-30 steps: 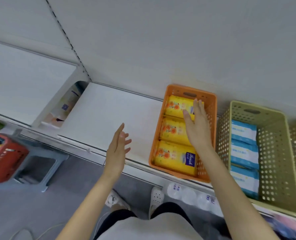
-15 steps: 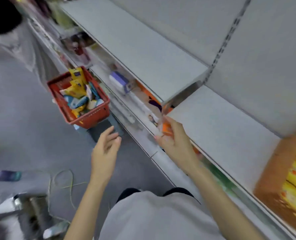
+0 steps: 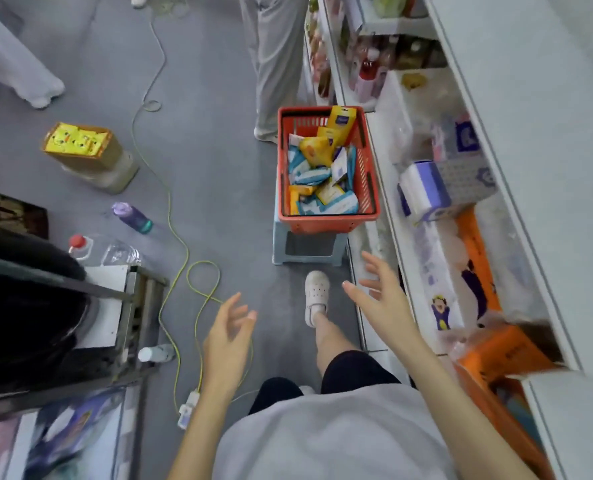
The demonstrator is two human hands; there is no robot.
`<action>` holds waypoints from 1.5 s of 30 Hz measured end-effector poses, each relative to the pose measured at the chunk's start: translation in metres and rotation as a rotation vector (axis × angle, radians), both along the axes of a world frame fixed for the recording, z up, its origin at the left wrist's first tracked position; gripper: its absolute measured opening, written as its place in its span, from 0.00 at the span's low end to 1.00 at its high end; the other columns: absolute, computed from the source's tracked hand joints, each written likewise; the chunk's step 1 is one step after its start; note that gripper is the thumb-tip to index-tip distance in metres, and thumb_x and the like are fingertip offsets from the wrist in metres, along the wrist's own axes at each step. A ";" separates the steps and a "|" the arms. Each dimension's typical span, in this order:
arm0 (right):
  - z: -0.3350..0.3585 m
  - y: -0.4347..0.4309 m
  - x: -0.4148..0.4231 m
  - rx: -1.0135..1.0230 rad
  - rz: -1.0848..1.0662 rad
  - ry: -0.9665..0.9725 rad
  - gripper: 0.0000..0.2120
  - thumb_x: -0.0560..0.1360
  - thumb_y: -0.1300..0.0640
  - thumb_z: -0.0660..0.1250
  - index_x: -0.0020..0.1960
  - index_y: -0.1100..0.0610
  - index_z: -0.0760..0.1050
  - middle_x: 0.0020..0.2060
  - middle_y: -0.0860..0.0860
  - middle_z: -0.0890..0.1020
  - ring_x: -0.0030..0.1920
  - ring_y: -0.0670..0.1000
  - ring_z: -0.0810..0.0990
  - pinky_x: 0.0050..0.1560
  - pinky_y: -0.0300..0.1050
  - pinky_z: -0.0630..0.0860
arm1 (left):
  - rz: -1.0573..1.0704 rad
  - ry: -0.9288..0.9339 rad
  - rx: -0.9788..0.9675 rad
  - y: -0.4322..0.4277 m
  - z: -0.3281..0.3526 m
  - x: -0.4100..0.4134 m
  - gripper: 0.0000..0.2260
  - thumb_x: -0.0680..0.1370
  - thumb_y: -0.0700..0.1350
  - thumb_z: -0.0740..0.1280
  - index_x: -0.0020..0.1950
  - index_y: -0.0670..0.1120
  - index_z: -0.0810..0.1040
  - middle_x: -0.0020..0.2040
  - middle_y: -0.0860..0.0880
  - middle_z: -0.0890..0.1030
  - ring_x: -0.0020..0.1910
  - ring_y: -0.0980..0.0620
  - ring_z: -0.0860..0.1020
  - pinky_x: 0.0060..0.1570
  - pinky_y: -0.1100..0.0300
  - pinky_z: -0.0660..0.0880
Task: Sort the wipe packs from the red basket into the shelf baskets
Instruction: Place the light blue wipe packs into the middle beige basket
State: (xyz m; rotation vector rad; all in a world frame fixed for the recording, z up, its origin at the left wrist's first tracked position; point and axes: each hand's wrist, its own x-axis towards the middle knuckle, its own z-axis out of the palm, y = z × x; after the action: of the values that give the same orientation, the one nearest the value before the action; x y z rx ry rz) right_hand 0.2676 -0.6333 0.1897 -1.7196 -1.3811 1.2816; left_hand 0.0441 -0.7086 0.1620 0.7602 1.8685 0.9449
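1. The red plastic basket (image 3: 326,221) with slotted walls sits on a pale blue plastic stool (image 3: 305,252) on the grey floor (image 3: 218,168), just beside the foot of the white shelving unit (image 3: 537,168).
2. The wipe packs lie loosely piled inside this basket: yellow soft packs (image 3: 317,152) toward the middle and far end, blue-and-white soft packs (image 3: 308,174) mixed among them and along the near side. One tall yellow pack (image 3: 341,121) leans upright against the far rim.
3. The left hand (image 3: 227,337) hangs in the air over the floor, fingers loosely spread, holding nothing.
4. The right hand (image 3: 381,299) is stretched forward toward the basket, close to the shelf edge, fingers splayed wide and empty; it is well short of the basket.
5. A foot in a white perforated clog (image 3: 316,296) stands between the two hands, near the stool.
6. A thin yellow-green cable (image 3: 180,258) snakes across the floor to the left, and a purple drinking bottle (image 3: 132,218) lies on its side beside it.
7. A person's legs in light grey trousers (image 3: 274,46) stand just beyond the basket.
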 end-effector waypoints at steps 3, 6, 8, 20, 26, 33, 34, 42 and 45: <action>-0.021 0.065 -0.007 -0.031 -0.004 0.007 0.27 0.75 0.56 0.70 0.71 0.49 0.65 0.61 0.45 0.71 0.56 0.45 0.75 0.46 0.27 0.70 | 0.024 -0.005 -0.054 0.055 -0.017 0.000 0.14 0.78 0.42 0.66 0.61 0.56 0.73 0.54 0.51 0.81 0.47 0.68 0.77 0.56 0.60 0.71; -0.039 0.137 -0.008 -0.105 0.010 0.003 0.26 0.74 0.57 0.70 0.70 0.50 0.65 0.59 0.45 0.71 0.55 0.45 0.74 0.44 0.26 0.69 | 0.031 -0.007 -0.096 0.127 -0.028 0.003 0.14 0.78 0.42 0.66 0.63 0.54 0.73 0.55 0.49 0.80 0.52 0.60 0.78 0.50 0.68 0.69; -0.048 0.182 -0.003 -0.171 0.009 -0.009 0.26 0.74 0.57 0.70 0.69 0.50 0.65 0.60 0.48 0.72 0.56 0.47 0.75 0.46 0.29 0.70 | 0.021 -0.019 -0.129 0.174 -0.031 0.006 0.14 0.79 0.42 0.65 0.64 0.52 0.73 0.56 0.47 0.80 0.53 0.54 0.78 0.48 0.70 0.69; -0.166 0.354 0.005 -0.558 -0.155 -0.059 0.27 0.74 0.55 0.71 0.70 0.59 0.67 0.63 0.55 0.75 0.61 0.53 0.76 0.62 0.49 0.73 | -0.128 -0.007 -0.223 0.368 -0.105 0.027 0.14 0.79 0.43 0.66 0.64 0.47 0.72 0.58 0.52 0.78 0.56 0.57 0.77 0.52 0.74 0.72; -0.269 0.368 0.000 -0.779 -0.503 0.156 0.28 0.63 0.43 0.74 0.58 0.56 0.77 0.51 0.53 0.83 0.48 0.52 0.82 0.55 0.52 0.78 | -0.314 0.161 -0.178 0.439 -0.181 0.038 0.20 0.79 0.48 0.64 0.71 0.48 0.68 0.62 0.57 0.71 0.62 0.60 0.70 0.62 0.67 0.65; -0.334 0.382 -0.003 -0.855 -0.805 0.351 0.11 0.73 0.59 0.71 0.54 0.55 0.75 0.45 0.49 0.81 0.43 0.48 0.79 0.41 0.41 0.74 | -0.465 0.273 -0.210 0.524 -0.268 0.045 0.20 0.82 0.48 0.57 0.73 0.42 0.66 0.69 0.44 0.72 0.67 0.48 0.70 0.49 0.74 0.59; -0.341 0.382 -0.002 -0.855 -0.819 0.351 0.08 0.74 0.59 0.71 0.50 0.54 0.74 0.43 0.49 0.79 0.41 0.46 0.77 0.38 0.39 0.72 | -0.497 0.285 -0.230 0.534 -0.279 0.045 0.20 0.82 0.48 0.57 0.72 0.42 0.66 0.68 0.44 0.72 0.66 0.47 0.71 0.48 0.73 0.60; -0.363 0.378 -0.019 -0.741 -0.971 0.251 0.13 0.70 0.64 0.73 0.54 0.63 0.77 0.45 0.54 0.82 0.41 0.51 0.81 0.30 0.37 0.78 | -0.836 0.397 -0.298 0.566 -0.341 0.047 0.26 0.81 0.50 0.60 0.76 0.42 0.60 0.74 0.42 0.64 0.73 0.44 0.62 0.72 0.53 0.59; -0.369 0.375 -0.028 -0.755 -1.043 0.284 0.22 0.70 0.63 0.75 0.61 0.63 0.73 0.53 0.56 0.82 0.50 0.54 0.82 0.39 0.43 0.79 | -0.894 0.493 -0.297 0.566 -0.346 0.045 0.28 0.80 0.53 0.61 0.76 0.42 0.59 0.73 0.40 0.64 0.72 0.42 0.61 0.71 0.53 0.59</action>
State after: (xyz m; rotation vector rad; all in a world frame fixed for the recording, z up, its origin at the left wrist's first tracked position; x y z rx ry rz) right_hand 0.2392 -0.2580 -0.1794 -2.1172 0.2917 1.3390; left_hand 0.0889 -0.1425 -0.1835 1.5409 1.7031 -0.0971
